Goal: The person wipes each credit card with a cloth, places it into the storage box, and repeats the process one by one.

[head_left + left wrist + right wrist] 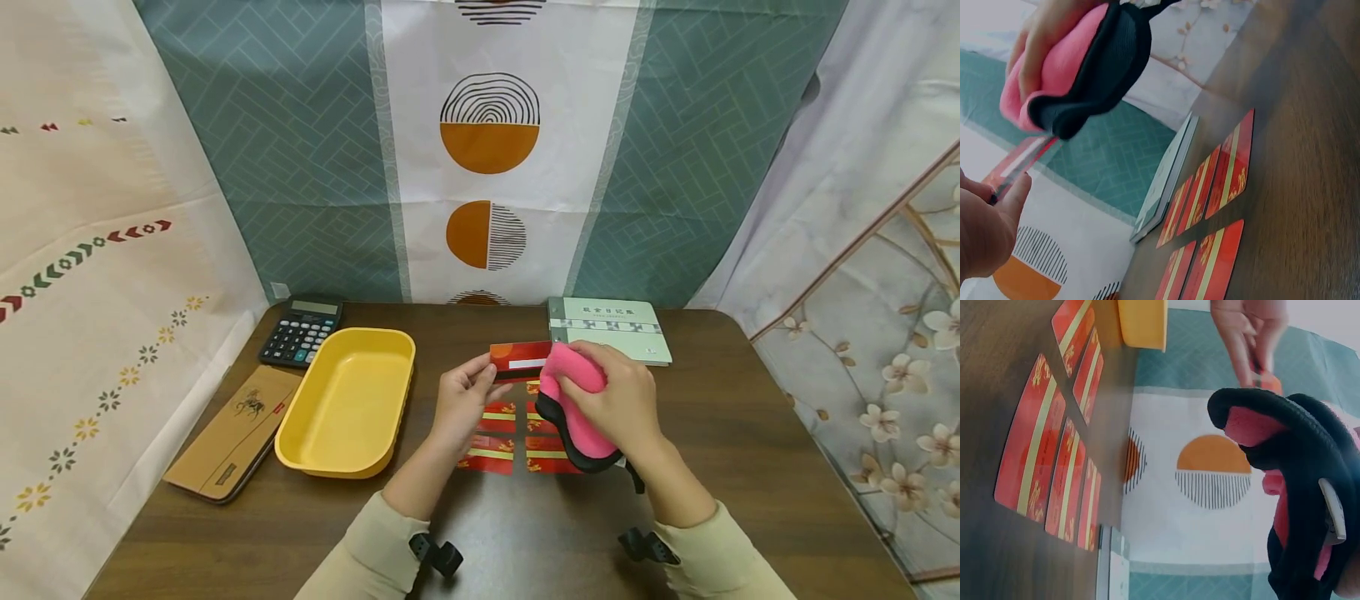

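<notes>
Red card [517, 354], just below and right of head-view centre, seems light, stiff and slick, best held by its edges; left hand [462, 402] pinches its left end, right hand [624, 398] grips a soft-looking pink pad [588, 429].

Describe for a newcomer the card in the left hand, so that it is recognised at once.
On the brown table, red cards lie in two columns near the middle. Raised above them, the left hand pinches the held card. Unlike the others, it shows a white strip, not a yellow stripe.
</notes>
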The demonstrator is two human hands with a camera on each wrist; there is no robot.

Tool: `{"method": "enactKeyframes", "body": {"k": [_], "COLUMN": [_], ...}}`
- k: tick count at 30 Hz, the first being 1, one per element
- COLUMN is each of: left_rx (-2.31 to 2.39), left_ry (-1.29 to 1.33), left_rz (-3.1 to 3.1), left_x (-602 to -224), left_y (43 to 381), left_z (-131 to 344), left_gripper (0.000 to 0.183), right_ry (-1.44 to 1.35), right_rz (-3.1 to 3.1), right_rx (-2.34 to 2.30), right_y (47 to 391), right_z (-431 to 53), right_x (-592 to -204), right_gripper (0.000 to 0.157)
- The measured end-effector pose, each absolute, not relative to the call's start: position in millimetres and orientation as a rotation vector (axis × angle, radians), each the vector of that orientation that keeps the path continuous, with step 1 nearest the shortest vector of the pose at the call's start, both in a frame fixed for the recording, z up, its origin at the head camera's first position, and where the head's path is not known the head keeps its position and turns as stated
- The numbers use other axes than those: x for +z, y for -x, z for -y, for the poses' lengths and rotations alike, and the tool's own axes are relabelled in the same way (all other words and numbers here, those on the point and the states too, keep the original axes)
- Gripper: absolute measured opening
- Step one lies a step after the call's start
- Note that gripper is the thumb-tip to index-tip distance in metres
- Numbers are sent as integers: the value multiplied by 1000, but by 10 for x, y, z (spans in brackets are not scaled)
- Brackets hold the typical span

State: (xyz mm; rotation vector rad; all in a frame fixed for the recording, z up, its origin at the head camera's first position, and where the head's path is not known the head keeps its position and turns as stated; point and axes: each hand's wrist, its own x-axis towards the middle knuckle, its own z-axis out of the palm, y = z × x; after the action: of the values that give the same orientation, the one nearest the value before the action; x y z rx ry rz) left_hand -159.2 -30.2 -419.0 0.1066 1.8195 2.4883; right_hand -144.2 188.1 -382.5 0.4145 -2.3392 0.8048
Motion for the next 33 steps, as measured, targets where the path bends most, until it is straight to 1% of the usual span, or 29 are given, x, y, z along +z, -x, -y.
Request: {"method": "enactKeyframes", "body": {"k": [8, 13, 16, 20, 29, 33], "left_rx": [2375, 2287, 2235, 2219, 2338, 2331], "left_ry": [-289, -450, -494, -478, -390, -396], "left_rz": [-1877, -2024, -2121, -2124, -1975, -1999], "left_x": [-4187, -4198, -4212, -4214, -4221, -4247], "left_y": [1562, 1556, 1558, 1551, 1528, 1518], "left_z": [217, 173, 174, 212, 342, 325], "left_gripper": [36, 35, 34, 34, 34, 34], "right_ry": [-298, -382, -424, -408, -302, -322], "right_rz": [2469, 2455, 2425, 2420, 2486, 2463], "right_rx": [677, 676, 677, 692, 692, 697], "right_y": [1444, 1413, 1389, 1375, 1417, 1405], "right_z": [-1713, -1524, -1448, -1455, -1700, -1671], "right_x": [-3822, -3807, -3792, -3799, -3865, -3894], "right_gripper": [48, 45, 44, 46, 47, 46]}}
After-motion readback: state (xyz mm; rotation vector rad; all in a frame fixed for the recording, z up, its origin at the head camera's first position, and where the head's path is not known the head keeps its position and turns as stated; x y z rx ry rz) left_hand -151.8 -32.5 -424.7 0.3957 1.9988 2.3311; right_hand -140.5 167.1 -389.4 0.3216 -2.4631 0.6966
